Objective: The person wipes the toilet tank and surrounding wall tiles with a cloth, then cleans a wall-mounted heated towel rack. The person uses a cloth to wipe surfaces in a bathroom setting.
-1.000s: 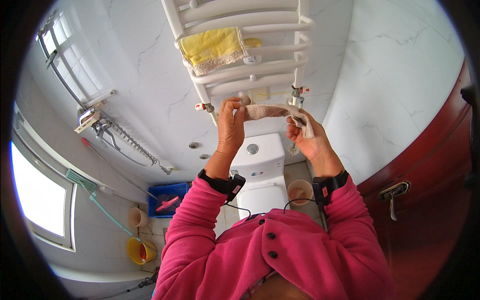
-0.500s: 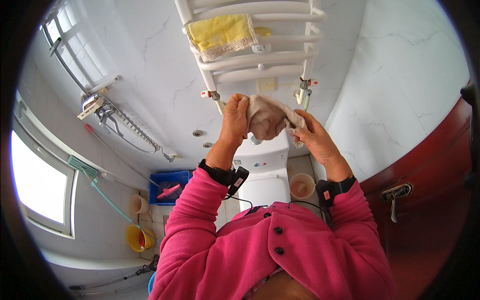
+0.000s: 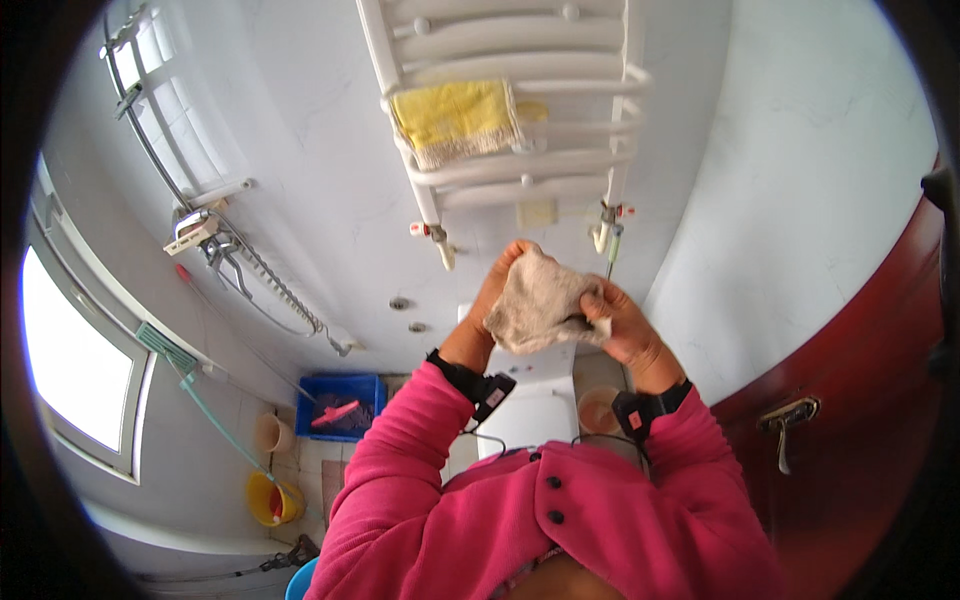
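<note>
Between my two hands hangs a greyish-beige cloth (image 3: 545, 302), bunched and partly spread. My left hand (image 3: 492, 300) grips its upper left edge, the fingers largely hidden behind it. On the other side my right hand (image 3: 622, 318) pinches the cloth, with the thumb on the front face. A fold makes a dark gap near that thumb. Behind the cloth stands the white toilet (image 3: 535, 415), partly covered by my hands. Above, a yellow cloth (image 3: 455, 118) with a beige border drapes over the white towel rail (image 3: 530, 70).
A shower fitting (image 3: 205, 235) is on the left wall beside a window (image 3: 80, 350). On the floor are a blue crate (image 3: 340, 405), a yellow bucket (image 3: 272, 498) and a pale bucket (image 3: 598, 410). To the right is a dark red door (image 3: 850, 400) with a metal handle (image 3: 788, 430).
Both hands have come lower and closer together with the cloth. The cloth has turned and now shows a broader, flatter face. The view has tilted up, showing more of the towel rail.
</note>
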The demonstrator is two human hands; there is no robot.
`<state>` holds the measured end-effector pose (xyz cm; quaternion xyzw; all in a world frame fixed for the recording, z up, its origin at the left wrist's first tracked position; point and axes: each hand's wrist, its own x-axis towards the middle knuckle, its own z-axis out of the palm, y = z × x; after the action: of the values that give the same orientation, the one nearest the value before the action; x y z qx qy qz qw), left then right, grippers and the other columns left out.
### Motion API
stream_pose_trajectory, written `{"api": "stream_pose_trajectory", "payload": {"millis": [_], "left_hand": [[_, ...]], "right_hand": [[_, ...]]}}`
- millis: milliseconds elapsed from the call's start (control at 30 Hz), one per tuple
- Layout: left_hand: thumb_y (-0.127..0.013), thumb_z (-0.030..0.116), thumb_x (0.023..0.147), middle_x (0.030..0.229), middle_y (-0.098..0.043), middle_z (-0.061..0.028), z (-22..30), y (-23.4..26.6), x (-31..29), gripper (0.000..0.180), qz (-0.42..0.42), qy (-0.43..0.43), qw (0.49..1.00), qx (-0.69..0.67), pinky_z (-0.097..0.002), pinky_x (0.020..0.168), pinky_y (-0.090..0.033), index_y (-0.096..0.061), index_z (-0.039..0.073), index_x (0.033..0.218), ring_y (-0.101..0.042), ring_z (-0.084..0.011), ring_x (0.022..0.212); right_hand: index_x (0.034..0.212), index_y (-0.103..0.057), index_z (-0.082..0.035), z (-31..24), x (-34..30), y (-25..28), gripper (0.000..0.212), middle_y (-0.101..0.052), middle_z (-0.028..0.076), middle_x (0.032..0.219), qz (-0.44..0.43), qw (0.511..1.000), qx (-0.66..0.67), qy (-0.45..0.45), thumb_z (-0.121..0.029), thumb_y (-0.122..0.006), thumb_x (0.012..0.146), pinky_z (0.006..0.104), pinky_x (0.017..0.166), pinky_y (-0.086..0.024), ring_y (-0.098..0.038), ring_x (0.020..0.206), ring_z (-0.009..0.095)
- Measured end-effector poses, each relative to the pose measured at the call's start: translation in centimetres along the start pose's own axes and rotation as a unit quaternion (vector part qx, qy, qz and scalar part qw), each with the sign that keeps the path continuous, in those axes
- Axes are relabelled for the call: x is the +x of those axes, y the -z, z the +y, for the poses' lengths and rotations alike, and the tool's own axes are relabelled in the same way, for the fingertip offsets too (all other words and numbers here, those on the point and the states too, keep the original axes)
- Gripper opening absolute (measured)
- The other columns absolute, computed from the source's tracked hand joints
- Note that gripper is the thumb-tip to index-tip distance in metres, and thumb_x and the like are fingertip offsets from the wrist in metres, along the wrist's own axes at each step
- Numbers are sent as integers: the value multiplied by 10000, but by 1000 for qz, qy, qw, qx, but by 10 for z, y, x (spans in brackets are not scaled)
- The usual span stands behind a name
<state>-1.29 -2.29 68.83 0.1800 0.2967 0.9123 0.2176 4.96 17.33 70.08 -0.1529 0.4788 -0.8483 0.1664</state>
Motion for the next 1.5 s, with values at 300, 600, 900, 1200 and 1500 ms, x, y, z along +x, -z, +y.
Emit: {"api": "stream_pose_trajectory", "payload": {"millis": [300,600,900,1200,1500], "left_hand": [[-791,58,725,1241,-514,-72,-3,-27,11,396,-62,-195,927,314,-371,977,-482,-562,109,1044,-534,-218,1159],[-739,74,748,1210,-563,-90,-4,-1,22,305,-43,-203,890,406,-365,1015,-419,-602,73,1020,-525,-191,1145],[-747,80,785,1254,-596,-148,59,-29,18,392,130,-430,595,666,-429,1018,-407,-598,72,1147,-517,-355,1194],[-853,315,698,1526,-383,-94,163,-73,43,873,170,-400,256,864,-591,1160,-167,-429,159,1445,-307,-354,1428],[-629,144,871,1192,-660,-51,212,-52,69,334,151,-417,359,821,-465,1084,-311,-638,153,1204,-556,-283,1190]], "right_hand": [[1268,-537,-55,12,19,-21,398,-590,1,1098,58,993,-26,101,-268,-670,960,266,859,-486,-573,993,100],[1372,-461,-69,22,20,-22,651,-587,36,1219,2,998,57,33,-482,-668,913,315,903,-509,-574,1108,172],[1278,-550,-5,2,10,-1,407,-620,59,1152,88,994,24,64,-116,-665,904,296,863,-547,-631,1019,162],[1277,-524,-11,-22,-12,32,439,-626,84,1150,144,984,19,104,-218,-672,919,343,896,-568,-649,1037,208],[1277,-517,20,-58,-13,34,523,-622,85,1125,167,972,-43,162,-242,-714,869,312,838,-561,-646,999,188]]}}
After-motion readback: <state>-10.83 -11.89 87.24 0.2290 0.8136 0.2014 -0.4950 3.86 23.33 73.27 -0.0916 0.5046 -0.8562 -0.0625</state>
